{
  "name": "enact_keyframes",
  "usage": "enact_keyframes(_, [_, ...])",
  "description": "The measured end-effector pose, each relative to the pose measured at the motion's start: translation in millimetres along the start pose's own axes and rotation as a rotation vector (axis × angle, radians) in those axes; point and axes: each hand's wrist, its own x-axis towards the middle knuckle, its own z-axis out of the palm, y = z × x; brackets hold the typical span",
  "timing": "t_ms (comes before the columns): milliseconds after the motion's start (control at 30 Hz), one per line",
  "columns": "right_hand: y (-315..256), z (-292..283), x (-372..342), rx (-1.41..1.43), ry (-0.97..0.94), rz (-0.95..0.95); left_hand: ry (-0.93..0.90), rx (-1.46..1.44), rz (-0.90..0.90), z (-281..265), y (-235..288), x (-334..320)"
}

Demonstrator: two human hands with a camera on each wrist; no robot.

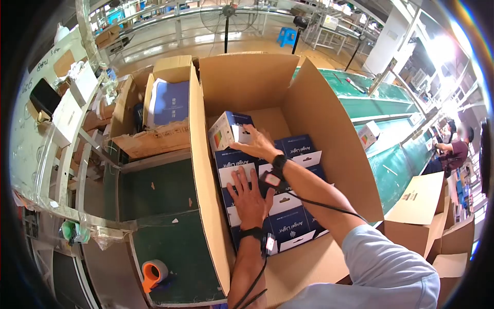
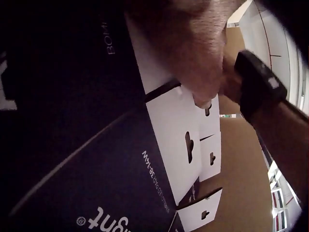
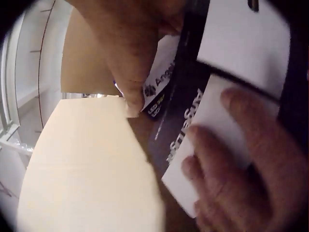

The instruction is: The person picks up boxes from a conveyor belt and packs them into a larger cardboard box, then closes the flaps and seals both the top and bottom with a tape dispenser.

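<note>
My right hand (image 1: 261, 146) grips a blue-and-white light box (image 1: 221, 133) at the far left corner inside a large open carton (image 1: 247, 77). In the right wrist view, its thumb lies along the printed side of that box. Nearer me, my left hand (image 1: 249, 202) rests with fingers spread on a white hang tab (image 1: 231, 177) of the packed boxes. Rows of blue Angel Light boxes (image 1: 288, 225) with white hang tabs fill the carton's near part. The left wrist view shows their tabs (image 2: 189, 145) close up, beside my left hand (image 2: 193, 53).
A smaller carton (image 1: 154, 146) holding a blue booklet stands left of the large one. Orange-and-white tape dispenser (image 1: 154, 273) lies on the green surface at lower left. Another light box (image 1: 368, 135) sits on the green conveyor to the right, near open cartons (image 1: 417, 201) and a person (image 1: 455, 152).
</note>
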Motion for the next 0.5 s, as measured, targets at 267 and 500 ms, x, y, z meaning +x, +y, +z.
enact_keyframes(267, [11,-36,15,0.513,-0.072,0.065,0.03,-0.035,-0.012,-5,5,2])
enact_keyframes(500, [2,21,24,0.374,-0.003,-0.068,0.01,-0.047,0.003,-8,-1,4])
